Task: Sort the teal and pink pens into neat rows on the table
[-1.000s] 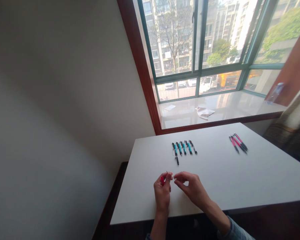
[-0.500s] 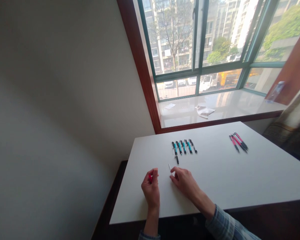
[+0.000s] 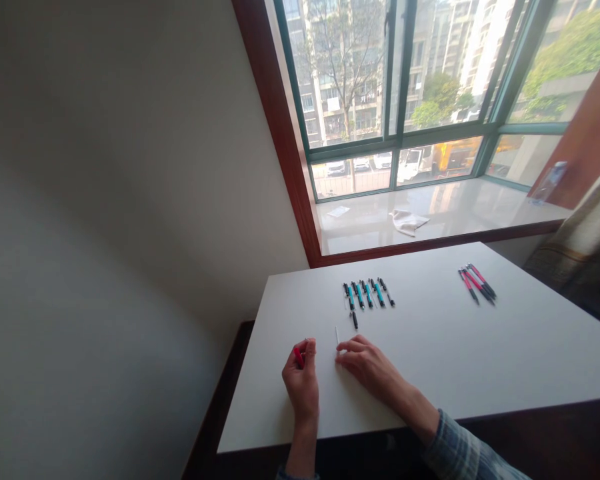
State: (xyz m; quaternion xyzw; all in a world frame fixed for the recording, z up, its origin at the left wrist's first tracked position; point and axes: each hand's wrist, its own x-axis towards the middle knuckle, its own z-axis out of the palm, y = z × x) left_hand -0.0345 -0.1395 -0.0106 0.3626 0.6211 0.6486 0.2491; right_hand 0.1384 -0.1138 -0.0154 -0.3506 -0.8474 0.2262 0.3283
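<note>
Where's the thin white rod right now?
In the head view, the rod is at the right hand's fingertips, left of and slightly nearer than the lone black grip.

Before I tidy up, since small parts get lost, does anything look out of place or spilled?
A dark pen part lies in front of the row of teal and black pen parts, breaking its order. On the windowsill, a crumpled white cloth looks casually dropped. No spill shows.

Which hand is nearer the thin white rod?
The right. The right hand is at the near end of the thin white rod; the left hand, holding a red piece, is left of the rod, apart from it.
</note>
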